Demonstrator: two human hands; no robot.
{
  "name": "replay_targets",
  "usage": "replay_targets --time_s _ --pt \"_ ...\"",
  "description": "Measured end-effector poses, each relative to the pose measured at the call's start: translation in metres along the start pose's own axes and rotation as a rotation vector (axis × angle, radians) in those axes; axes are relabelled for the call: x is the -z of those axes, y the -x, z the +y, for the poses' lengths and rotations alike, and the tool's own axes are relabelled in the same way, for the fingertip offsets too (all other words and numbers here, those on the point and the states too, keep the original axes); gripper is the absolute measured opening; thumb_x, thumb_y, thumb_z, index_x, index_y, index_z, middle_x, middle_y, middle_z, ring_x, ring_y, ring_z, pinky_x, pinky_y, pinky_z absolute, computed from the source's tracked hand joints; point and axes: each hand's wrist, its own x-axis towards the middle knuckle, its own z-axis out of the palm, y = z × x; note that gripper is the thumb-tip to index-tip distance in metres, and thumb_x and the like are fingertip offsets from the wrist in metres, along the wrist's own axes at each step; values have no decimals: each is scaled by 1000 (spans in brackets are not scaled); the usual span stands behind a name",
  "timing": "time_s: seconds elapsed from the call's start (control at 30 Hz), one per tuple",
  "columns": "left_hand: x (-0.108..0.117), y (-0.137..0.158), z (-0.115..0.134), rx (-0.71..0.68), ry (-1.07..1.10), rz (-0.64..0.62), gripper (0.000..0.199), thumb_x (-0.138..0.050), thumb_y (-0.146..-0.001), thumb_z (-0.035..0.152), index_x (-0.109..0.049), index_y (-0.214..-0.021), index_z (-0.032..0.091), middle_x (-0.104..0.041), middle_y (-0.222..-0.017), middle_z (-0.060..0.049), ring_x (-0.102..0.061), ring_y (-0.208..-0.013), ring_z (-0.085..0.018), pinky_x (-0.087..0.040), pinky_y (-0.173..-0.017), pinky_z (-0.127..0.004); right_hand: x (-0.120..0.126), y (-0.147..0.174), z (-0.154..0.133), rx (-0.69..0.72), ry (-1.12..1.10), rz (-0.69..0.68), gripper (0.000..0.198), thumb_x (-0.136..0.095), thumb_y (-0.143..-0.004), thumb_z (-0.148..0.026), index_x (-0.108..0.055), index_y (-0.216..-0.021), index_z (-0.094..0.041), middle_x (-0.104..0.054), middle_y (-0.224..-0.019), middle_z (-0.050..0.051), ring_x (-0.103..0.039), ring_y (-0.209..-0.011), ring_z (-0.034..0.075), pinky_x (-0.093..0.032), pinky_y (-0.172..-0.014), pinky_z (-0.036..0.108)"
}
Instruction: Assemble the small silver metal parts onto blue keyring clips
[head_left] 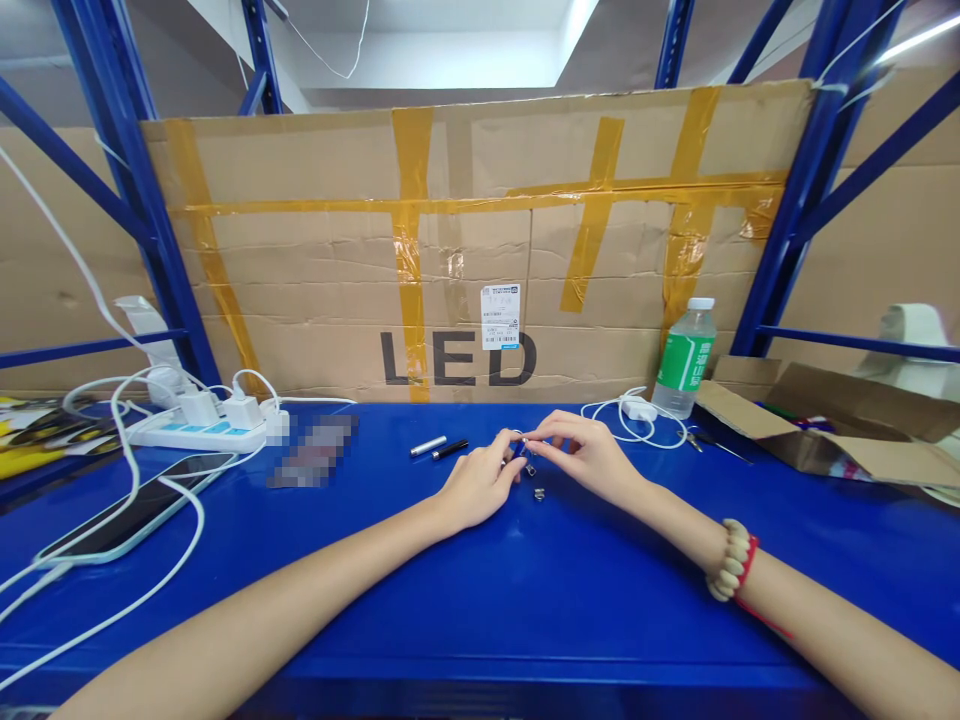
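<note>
Fingertips of my left hand (476, 482) and my right hand (589, 455) meet above the blue table, both closed in a pinch. Between them is a small shiny metal piece (523, 447), partly hidden by the fingers; its exact kind is too small to make out. A little metal part (531, 469) shows just below the fingertips, and I cannot tell whether it is attached. Nearer to me, another small metal part (539, 494) lies on the table. Left of my left hand lie a silver cylinder (428, 446) and a black pen-like cylinder (450, 449).
To the left are a phone (139, 505), a white power strip (199, 430) and looping white cables. A green-labelled bottle (685, 360), a coiled white cable (637, 410) and an open cardboard box (817, 440) stand at the right. A large cardboard sheet (337, 270) closes off the back.
</note>
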Motion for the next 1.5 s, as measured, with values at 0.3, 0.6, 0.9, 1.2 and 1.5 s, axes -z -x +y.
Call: replay_targets --time_s 0.3,0.6,0.9,1.2,1.5 --pt "0 0 -1 -12 -25 -15 25 -33 -90 31 -38 -114 24 -59 -81 5 -57 -77 -13 -39 -65 -23 2 0 -1 -43 2 -51 56 -31 -68 -62 -61 -92 -22 -52 -89 -6 -28 -58 -27 -23 -55 -17" --pt "2 0 5 12 -46 -41 26 -35 -90 31 -41 -114 22 -60 -82 3 -57 -81 -14 -39 -68 -24 3 1 1 -68 32 -133 61 -29 -66 -67 -61 -90 -21 -52 -89 -7 -29 -58 -27 -21 -54 -16" --pt "1 1 1 -10 -78 -39 25 -35 -90 32 -42 -113 25 -59 -89 2 -57 -85 -16 -40 -68 -24 3 -1 2 -72 84 -225 65 -26 -65 -72 -58 -95 -24 -51 -96 -9 -28 -57 -27 -21 -55 -15" --pt "0 -1 1 -12 -159 -26 25 -36 -90 36 -39 -111 25 -57 -83 2 -56 -76 -15 -34 -59 -23 36 -8 23 -385 228 47 65 -24 -66 -72 -60 -88 -23 -53 -87 -11 -19 -51 -22 -6 -48 -4" --pt "3 -2 3 -7 -146 -43 16 -41 -87 28 -40 -100 20 -56 -85 0 -54 -76 -14 -36 -66 -24 36 -4 46 -445 290 -433 54 -48 -58 -58 -58 -98 -23 -54 -89 -9 -27 -47 -20 -19 -47 -3"
